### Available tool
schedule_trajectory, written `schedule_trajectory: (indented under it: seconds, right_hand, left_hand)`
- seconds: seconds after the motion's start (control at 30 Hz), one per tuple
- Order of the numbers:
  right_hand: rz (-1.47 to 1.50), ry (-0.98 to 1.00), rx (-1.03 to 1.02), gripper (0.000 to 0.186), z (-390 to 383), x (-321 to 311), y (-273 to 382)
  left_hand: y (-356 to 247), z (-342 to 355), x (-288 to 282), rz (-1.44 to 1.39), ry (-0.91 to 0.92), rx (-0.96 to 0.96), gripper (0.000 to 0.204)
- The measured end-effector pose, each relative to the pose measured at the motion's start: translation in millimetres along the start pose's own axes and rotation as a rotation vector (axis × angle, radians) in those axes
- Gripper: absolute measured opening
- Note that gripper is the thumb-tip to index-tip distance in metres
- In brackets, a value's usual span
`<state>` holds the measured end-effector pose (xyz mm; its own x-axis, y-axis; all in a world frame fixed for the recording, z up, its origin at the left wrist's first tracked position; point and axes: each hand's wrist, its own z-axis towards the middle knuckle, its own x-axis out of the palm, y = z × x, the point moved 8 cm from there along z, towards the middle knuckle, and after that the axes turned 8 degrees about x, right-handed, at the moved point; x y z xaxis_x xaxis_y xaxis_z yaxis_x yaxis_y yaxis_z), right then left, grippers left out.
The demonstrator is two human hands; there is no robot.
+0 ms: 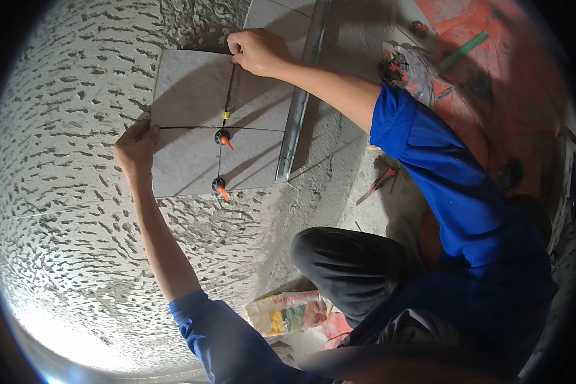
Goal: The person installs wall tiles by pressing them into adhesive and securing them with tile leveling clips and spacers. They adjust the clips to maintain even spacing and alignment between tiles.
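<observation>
My left hand (136,147) has its fingers closed on the left edge of the grey tiles, where a horizontal joint meets it. My right hand (256,52) grips the top right corner of the upper-left tile (185,86), beside the vertical joint. A lower-left tile (185,160) and tiles to the right (253,153) adjoin it. Two black levelling clips with orange caps (221,137) (219,185) sit on the lower joint, with a small yellow piece (226,115) above them. A long metal straightedge (301,96) runs along the tiles' right edge.
Rough, notched plaster (64,128) surrounds the tiles. At the right lie a red sheet (454,25), a green bar (464,50), plastic-wrapped bits (403,77) and red-handled pliers (377,184). My bent knee (333,256) is below, near a printed bag (281,313).
</observation>
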<state>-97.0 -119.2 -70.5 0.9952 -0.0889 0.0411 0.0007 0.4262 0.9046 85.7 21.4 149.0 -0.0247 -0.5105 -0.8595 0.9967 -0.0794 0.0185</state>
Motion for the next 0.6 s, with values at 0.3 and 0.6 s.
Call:
schedule_trajectory:
  seconds: [0.3, 0.6]
  right_hand:
    - [0.008, 0.048, -0.082, 0.013, -19, 13, 7]
    - [0.270, 0.031, -0.128, 0.020, -32, 23, -6]
  left_hand:
    - [0, 2, 1, 0.027, 0.027, 0.022, 0.036]
    - [-12, 4, -9, -0.048, 0.224, -0.070, 0.029]
